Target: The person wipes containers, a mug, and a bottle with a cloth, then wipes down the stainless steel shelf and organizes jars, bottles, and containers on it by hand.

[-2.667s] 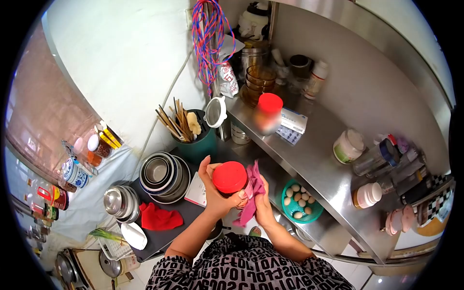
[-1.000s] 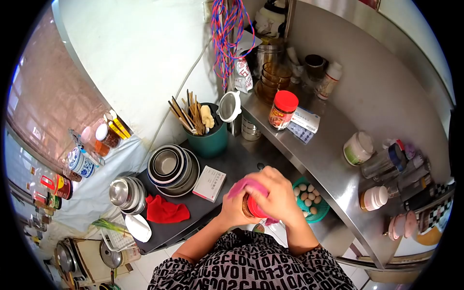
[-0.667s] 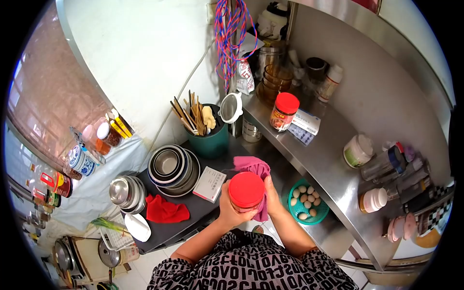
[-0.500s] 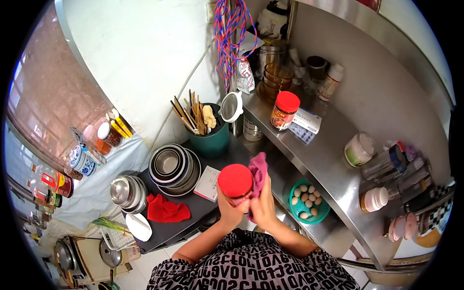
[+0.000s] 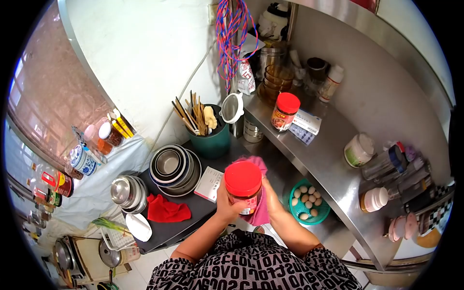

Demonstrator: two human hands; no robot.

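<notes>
A jar with a red lid (image 5: 243, 179) is upright between my two hands, in front of my body. My left hand (image 5: 228, 207) is wrapped round the jar's left side, its thumb across the label. On the jar's right side my right hand (image 5: 271, 197) holds a pink cloth (image 5: 261, 208), which lies against the jar and shows behind and beside it. Most of the right fingers are hidden behind the cloth. A white box (image 5: 209, 183) lies on the dark counter (image 5: 193, 212) just left of the jar.
On the steel shelf (image 5: 319, 154) stand another red-lidded jar (image 5: 285, 112), medicine packs and white jars. Below it is a green basket (image 5: 319, 218) of eggs. Nested bowls (image 5: 169, 164), a red cloth (image 5: 166, 209) and a green container (image 5: 210, 142) with chopsticks are at the left.
The jar was covered by the cloth and my right hand a second ago; now its lid and label show. The cloth has moved to its right side. My left hand still grips it.
</notes>
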